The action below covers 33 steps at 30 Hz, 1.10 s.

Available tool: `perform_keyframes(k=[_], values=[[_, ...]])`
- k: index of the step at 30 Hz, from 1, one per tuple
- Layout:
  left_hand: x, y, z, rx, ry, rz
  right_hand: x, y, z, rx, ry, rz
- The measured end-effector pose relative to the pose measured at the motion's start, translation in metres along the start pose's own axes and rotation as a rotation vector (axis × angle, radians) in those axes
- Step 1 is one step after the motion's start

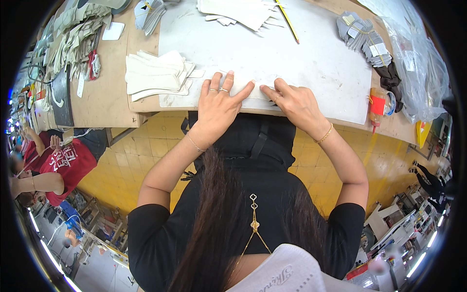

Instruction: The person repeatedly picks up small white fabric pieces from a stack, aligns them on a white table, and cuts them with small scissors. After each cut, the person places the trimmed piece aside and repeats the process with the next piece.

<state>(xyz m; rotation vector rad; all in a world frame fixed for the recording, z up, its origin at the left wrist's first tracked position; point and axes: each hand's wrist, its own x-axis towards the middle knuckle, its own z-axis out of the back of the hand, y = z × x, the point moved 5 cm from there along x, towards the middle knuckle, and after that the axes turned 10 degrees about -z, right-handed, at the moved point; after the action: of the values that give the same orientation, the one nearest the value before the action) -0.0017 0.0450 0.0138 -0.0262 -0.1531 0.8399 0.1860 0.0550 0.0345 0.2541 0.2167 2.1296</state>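
Note:
A pale cream piece (pixel 249 91) lies flat near the front edge of the white-topped table, between my hands; its outline is hard to make out against the surface. My left hand (pixel 219 104) rests on its left side, fingers spread and pressing down. At its right side my right hand (pixel 300 108) has its fingers curled in, thumb and index tips close together; whatever they pinch is too small to tell. Left of my left hand sits a fanned stack of cream cut pieces (pixel 158 75). More cream pieces (pixel 238 12) lie at the far side.
A yellow-and-black pencil (pixel 288 22) lies at the far right of centre. Grey bundled pieces (pixel 362 38), a clear plastic bag (pixel 413 63) and a red-labelled bottle (pixel 377 104) line the right side. Piled cream strips (pixel 80 36) cover the far left. A person in red (pixel 68 168) is at left.

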Motion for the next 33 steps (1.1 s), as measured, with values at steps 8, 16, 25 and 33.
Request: perform_keyframes(k=[8,16,25,33], values=[[0.008,-0.035,-0.003,-0.162,-0.124,0.019,0.000,-0.006,0.004,0.038,0.083,-0.048],[0.008,-0.035,-0.013,-0.128,-0.077,-0.053,-0.031,-0.028,0.032,0.040,0.099,-0.085],[0.009,-0.038,-0.012,-0.091,-0.003,-0.069,-0.050,-0.054,0.035,-0.027,0.036,-0.048],[0.012,-0.044,-0.014,-0.066,0.062,-0.056,-0.054,-0.053,0.030,-0.023,-0.029,-0.057]])
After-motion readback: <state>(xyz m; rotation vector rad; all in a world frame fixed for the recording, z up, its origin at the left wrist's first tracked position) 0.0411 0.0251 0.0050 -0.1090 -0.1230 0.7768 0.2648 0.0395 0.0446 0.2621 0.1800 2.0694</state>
